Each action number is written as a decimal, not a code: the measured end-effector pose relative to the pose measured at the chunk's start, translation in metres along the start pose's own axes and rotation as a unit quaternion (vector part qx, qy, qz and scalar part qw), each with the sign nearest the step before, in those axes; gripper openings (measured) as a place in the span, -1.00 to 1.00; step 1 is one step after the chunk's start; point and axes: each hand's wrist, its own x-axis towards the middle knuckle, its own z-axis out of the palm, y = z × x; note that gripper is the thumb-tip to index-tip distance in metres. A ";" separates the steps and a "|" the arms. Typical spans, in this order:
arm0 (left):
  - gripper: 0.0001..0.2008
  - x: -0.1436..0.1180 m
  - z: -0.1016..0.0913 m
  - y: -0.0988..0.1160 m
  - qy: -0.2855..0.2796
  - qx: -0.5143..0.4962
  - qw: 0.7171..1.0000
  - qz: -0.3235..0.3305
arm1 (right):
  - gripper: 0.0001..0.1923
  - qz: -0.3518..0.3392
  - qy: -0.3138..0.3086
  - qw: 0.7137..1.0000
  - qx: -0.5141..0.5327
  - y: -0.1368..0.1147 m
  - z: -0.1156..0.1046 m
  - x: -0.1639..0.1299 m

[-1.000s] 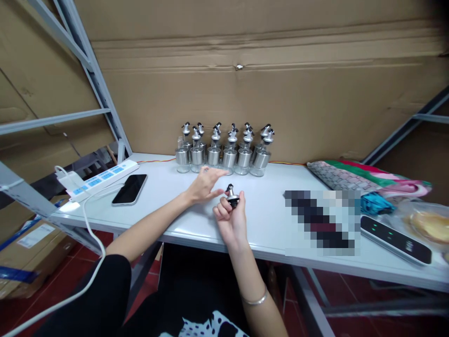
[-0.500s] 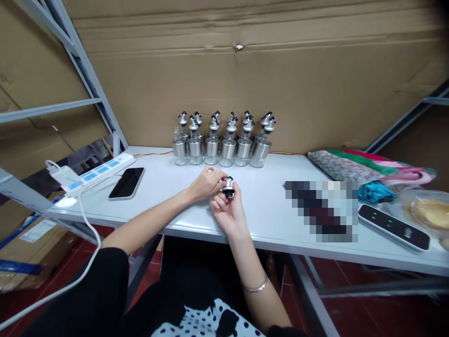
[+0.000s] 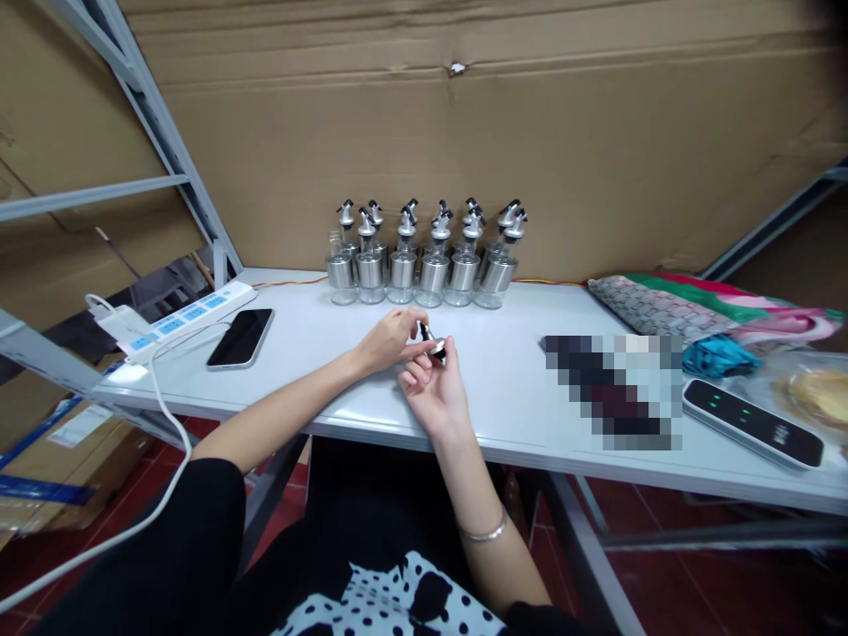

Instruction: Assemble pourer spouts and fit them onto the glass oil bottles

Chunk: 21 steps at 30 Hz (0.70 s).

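Just above the table's front part, a silver and black bottle pourer point(image 3: 435, 345) is tilted, with its black tip toward the upper left. My right hand point(image 3: 434, 393) holds its base between thumb and fingers, palm turned up. The fingers of my left hand point(image 3: 389, 339) close on the spout end, partly hiding it. Behind my hands stand glass bottles with steel sleeves point(image 3: 434, 275) in two rows, most topped with similar pourers. The front bottle at the far left point(image 3: 341, 274) shows a bare glass neck.
A phone point(image 3: 240, 339) and a white power strip point(image 3: 199, 318) lie at the left, with a white cable running down. At the right are a blurred patch, a black-topped device point(image 3: 752, 424), a blue crumpled packet point(image 3: 721, 356) and a colourful bag point(image 3: 702, 309). Cardboard point(image 3: 424, 132) stands behind.
The pourer has tipped from nearly upright to leaning, its spout now toward my left hand. My left fingers have moved onto the spout end. The view has shifted slightly.
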 end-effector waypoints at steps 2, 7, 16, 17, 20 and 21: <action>-0.57 0.000 -0.001 0.000 0.000 0.013 1.000 -0.017 | -0.59 -0.005 0.002 1.000 -0.008 0.001 -0.001 0.001; -0.63 0.002 -0.002 -0.002 -0.034 0.049 0.997 -0.044 | -0.68 -0.012 0.006 0.999 -0.030 0.001 -0.003 0.003; -0.61 0.003 0.004 -0.005 -0.075 0.152 0.986 0.010 | -0.51 -0.011 0.008 1.000 -0.021 0.008 0.002 0.002; -0.58 0.003 0.004 -0.006 -0.074 0.164 0.983 0.019 | -0.51 -0.011 0.008 1.000 -0.020 0.009 0.002 0.001; -0.53 0.002 0.004 -0.007 -0.057 0.185 0.981 0.025 | -0.52 -0.008 0.009 1.000 -0.025 0.010 0.001 0.001; -0.52 0.001 0.003 -0.006 -0.049 0.185 0.981 0.021 | -0.53 -0.009 0.008 1.000 -0.029 0.010 0.001 0.002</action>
